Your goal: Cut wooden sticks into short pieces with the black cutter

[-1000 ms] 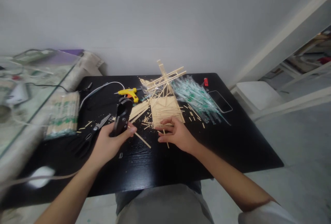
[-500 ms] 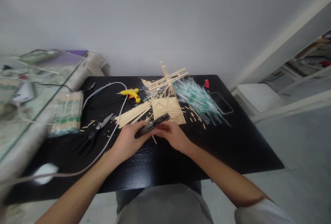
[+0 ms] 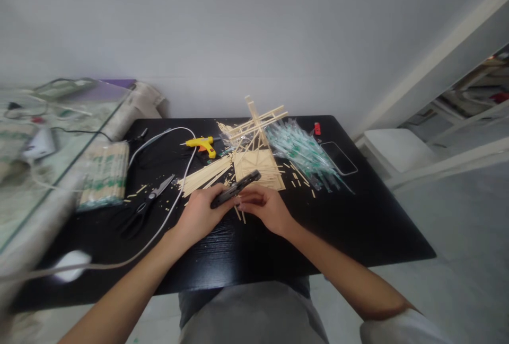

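Observation:
My left hand (image 3: 202,212) is closed around a slim black tool (image 3: 237,188) whose far end points up and to the right; its exact kind is not clear. Close beside it, my right hand (image 3: 267,207) has its thumb and fingers pinched together near the left fingertips. Two thin wooden sticks (image 3: 242,215) stick out below the meeting fingertips, and their upper parts are hidden. Just beyond my hands is a windmill-like model of sticks (image 3: 257,124), with a square wooden base (image 3: 254,160) by it. Loose long sticks (image 3: 207,175) lie to the left of the base.
A yellow glue gun (image 3: 204,146) and scissors (image 3: 149,203) lie left on the black table (image 3: 334,227). A white cable (image 3: 169,214) loops across. Plastic wrappers (image 3: 300,148), a phone (image 3: 339,158) and a red object (image 3: 317,129) are at right. Bundled sticks (image 3: 104,172) stand far left.
A second stick end now shows below my fingertips, where one showed before. The black tool has shifted very slightly; both hands stay almost in place.

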